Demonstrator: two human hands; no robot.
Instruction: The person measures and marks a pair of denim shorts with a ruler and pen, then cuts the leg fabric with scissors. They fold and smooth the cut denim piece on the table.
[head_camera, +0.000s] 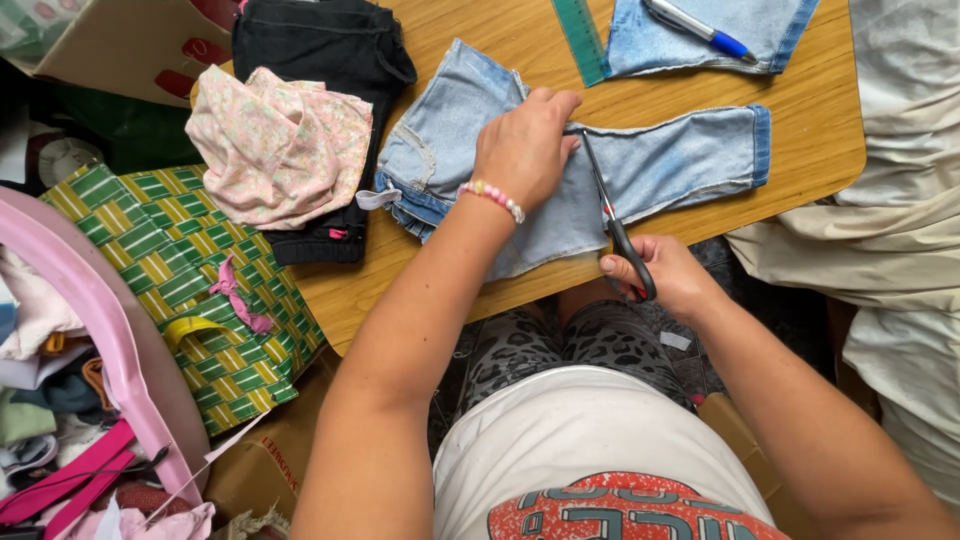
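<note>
1. While our left hand (524, 148) lies flat with spread fingers on the small pale-blue denim trousers (640, 170), our right hand (668, 277) is closed through the loops of the black-handled scissors (612, 218).
2. The scissor blades point away from us and bite into the trousers just right of our left hand, where the leg leaves the seat.
3. We judge the cut partly made: the blades reach most of the way across, yet the leg is not off.
4. Beyond the trousers on the round wooden table (800, 165) lie a cut denim piece (700, 45), a blue pen (700, 28) and a green ruler (580, 40).
5. Left of the trousers sit a pink floral cloth (275, 145) and a black garment (320, 50).
</note>
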